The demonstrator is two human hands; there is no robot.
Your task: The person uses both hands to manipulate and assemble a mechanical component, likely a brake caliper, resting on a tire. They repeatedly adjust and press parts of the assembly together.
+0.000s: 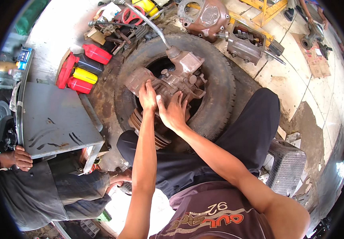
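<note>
Person's dark maroon shirt (pixel 198 195): bold orange-red lettering (pixel 234 218) across front, pale two-digit number (pixel 217 207) near it.

The person's left hand (pixel 148 96) and right hand (pixel 173 111) both touch a brownish cast-metal housing (pixel 174 82) with a long bent metal lever (pixel 150 24), resting on a worn black rubber tyre (pixel 222 85). Leftward, red, yellow and black plastic bottles (pixel 85 75) sit at the far end of a grey sheet-metal table (pixel 58 117); another person's hand (pixel 22 158) touches its edge.
</note>
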